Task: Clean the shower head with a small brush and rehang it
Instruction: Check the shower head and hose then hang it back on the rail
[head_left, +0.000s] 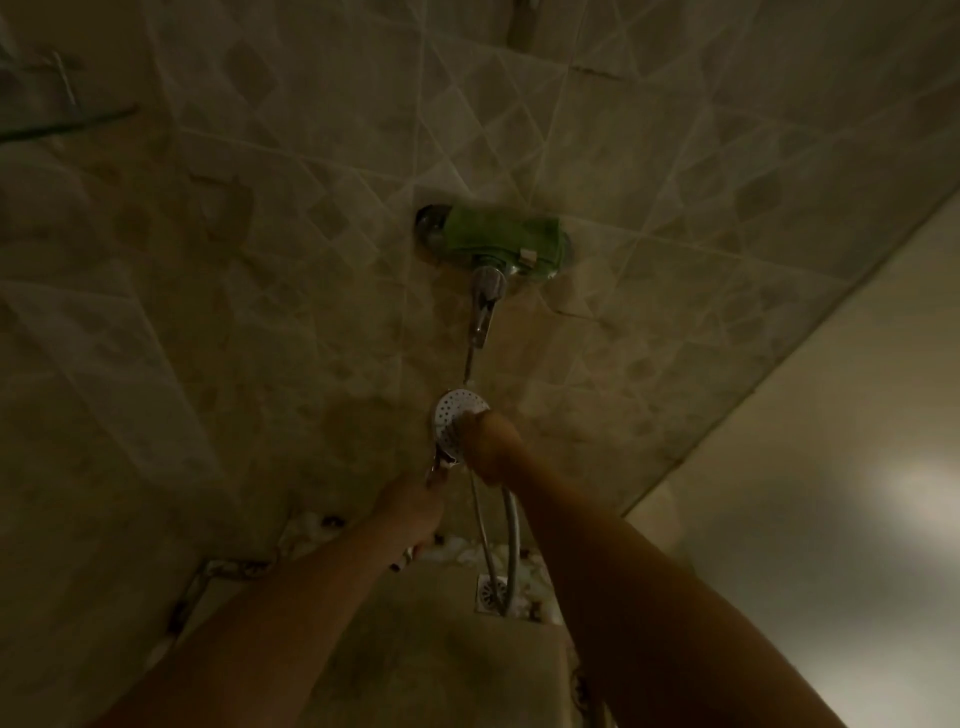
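Note:
The round white shower head (453, 415), its face dotted with holes, is held up in front of the tiled wall below the tap. My left hand (413, 506) grips its chrome handle from below. My right hand (488, 447) is closed and pressed against the right side of the spray face; whatever it holds is hidden inside the fist, so no brush shows. The metal hose (511, 540) loops down from under my right hand toward the floor.
A chrome mixer tap (485, 301) with a green cloth (506, 236) draped over it sits on the wall above. A square floor drain (491, 592) lies below, by the hose. The room is dim; a plain wall runs along the right.

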